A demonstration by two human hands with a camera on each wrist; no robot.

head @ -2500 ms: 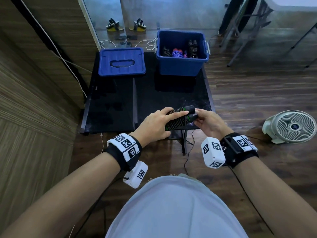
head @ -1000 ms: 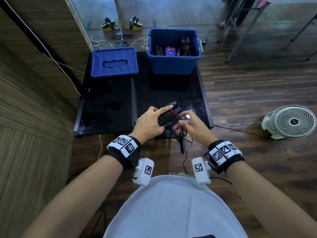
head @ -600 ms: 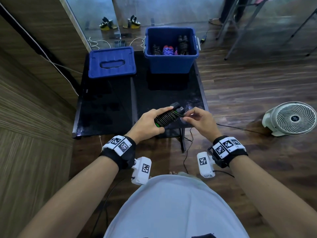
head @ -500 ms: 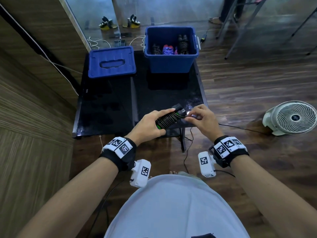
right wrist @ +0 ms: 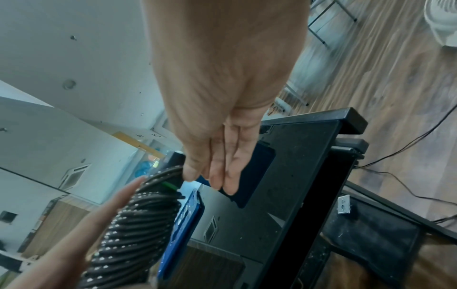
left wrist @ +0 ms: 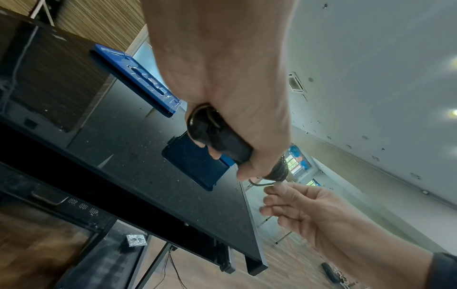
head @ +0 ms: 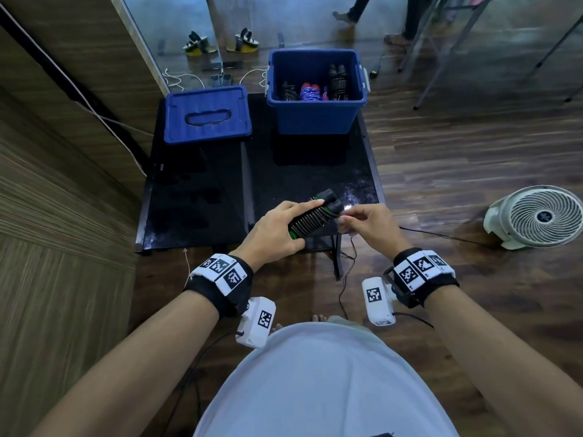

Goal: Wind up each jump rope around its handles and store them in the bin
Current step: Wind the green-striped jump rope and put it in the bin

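A jump rope (head: pixel 310 217), black with green accents, is wound tightly around its two black handles. My left hand (head: pixel 299 220) grips this bundle just above the table's near edge; the left wrist view shows the handle ends (left wrist: pixel 215 135) inside my curled fingers. My right hand (head: pixel 345 217) is beside the handle tips and pinches the short loose rope end (left wrist: pixel 259 183) between thumb and forefinger. The right wrist view has the wound coils (right wrist: pixel 138 224) below my fingers (right wrist: pixel 217 176). The open blue bin (head: pixel 315 118) stands at the table's far right and holds several wound ropes (head: pixel 310 93).
The bin's blue lid (head: pixel 206 113) lies on the far left of the black table (head: pixel 195 200). A white fan (head: pixel 536 216) sits on the wood floor to the right. Cables (head: pixel 344 279) trail under the table. A wood-panelled wall runs along the left.
My right hand rose from under the bundle to beside the handle tips and now pinches the rope end. The left hand kept its grip and the bundle barely moved.
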